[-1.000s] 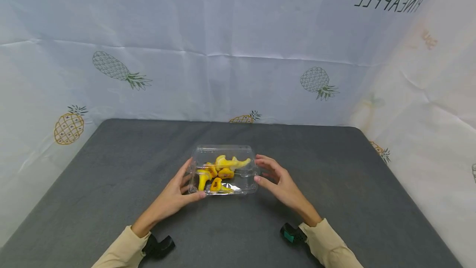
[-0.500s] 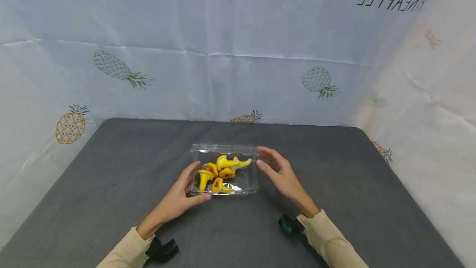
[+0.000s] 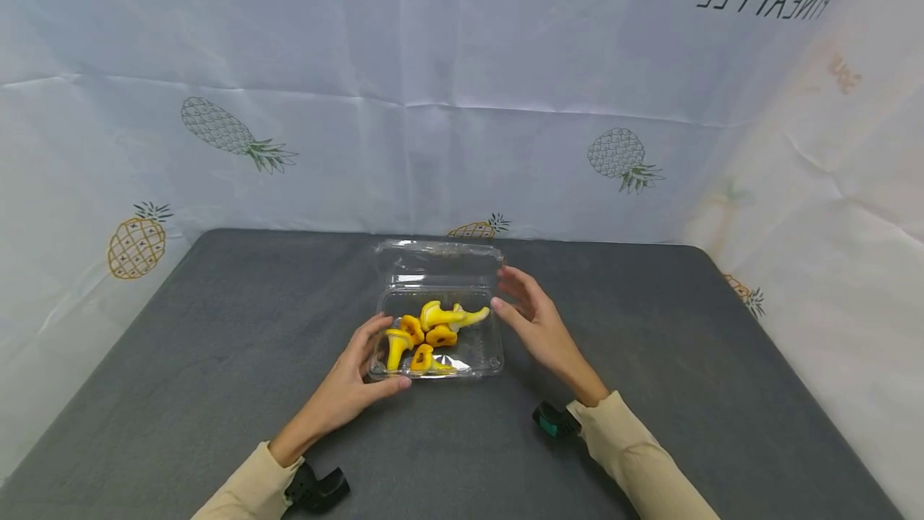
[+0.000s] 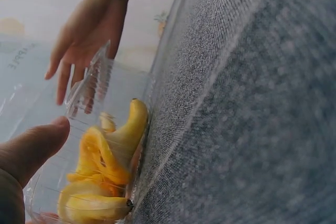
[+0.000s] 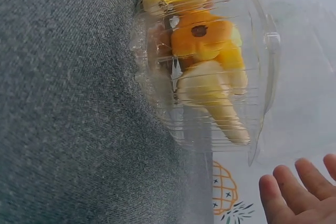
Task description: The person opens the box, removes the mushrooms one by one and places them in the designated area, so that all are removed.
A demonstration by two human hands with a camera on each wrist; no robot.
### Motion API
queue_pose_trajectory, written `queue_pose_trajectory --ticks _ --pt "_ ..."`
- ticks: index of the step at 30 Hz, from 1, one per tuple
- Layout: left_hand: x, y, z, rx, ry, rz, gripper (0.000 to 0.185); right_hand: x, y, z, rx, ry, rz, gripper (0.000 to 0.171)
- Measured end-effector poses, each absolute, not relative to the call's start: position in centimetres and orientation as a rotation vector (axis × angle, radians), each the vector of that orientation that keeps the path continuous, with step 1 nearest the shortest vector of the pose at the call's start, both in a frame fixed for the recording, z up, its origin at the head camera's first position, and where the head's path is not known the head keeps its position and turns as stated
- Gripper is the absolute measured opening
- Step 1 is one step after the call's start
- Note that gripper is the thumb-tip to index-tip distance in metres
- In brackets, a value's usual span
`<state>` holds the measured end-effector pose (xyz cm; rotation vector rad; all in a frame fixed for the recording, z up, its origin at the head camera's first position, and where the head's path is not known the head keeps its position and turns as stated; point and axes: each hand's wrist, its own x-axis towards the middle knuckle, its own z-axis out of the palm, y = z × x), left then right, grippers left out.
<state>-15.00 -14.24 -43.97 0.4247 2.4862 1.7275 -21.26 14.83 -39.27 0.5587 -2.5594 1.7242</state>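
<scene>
A clear plastic clamshell box (image 3: 480,353) sits on the dark table, its transparent lid (image 3: 442,262) tilted up and back at the far side. Inside the base lie several yellow-orange mushrooms (image 3: 439,335), shaped like chanterelles; the left wrist view shows these mushrooms (image 4: 100,153) through the wall. My left hand (image 3: 351,379) holds the box's left end, thumb along the front edge and fingers at the left rim. Beside the lid's right edge is my right hand (image 3: 537,327), its fingers loosely spread. In the right wrist view, the right hand's fingertips (image 5: 302,195) appear apart from the box base.
Dark grey cloth covers the table (image 3: 253,327). A pale curtain (image 3: 433,46) printed with pineapples hangs behind its far edge. Black devices, one on the left wrist (image 3: 318,489) and one on the right wrist (image 3: 554,420), stick out from the sleeves.
The lid has swung up and back from over the mushrooms. My right hand has moved slightly farther along the right side with it. My left hand has shifted a little right, staying at the box.
</scene>
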Motion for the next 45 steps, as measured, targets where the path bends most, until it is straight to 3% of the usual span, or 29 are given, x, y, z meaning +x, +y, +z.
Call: queue_pose_trajectory --ticks 21,27,39,45 --pt "-15.0 -14.2 -43.8 0.398 2.47 1.713 0.092 -23.5 14.1 -40.0 0.476 -2.782 1.653 0.074" --pt "-15.0 -14.2 -43.8 0.388 2.463 1.707 0.091 -23.6 13.9 -40.0 0.463 -2.832 1.565 0.069" --pt "-15.1 -14.2 -43.9 0.392 2.468 1.712 0.091 -22.5 11.6 -38.7 0.79 -2.71 1.26 0.049" --pt "-15.1 -14.3 -43.9 0.41 2.465 1.715 0.091 -22.4 10.2 -38.4 0.826 -2.752 1.209 0.045"
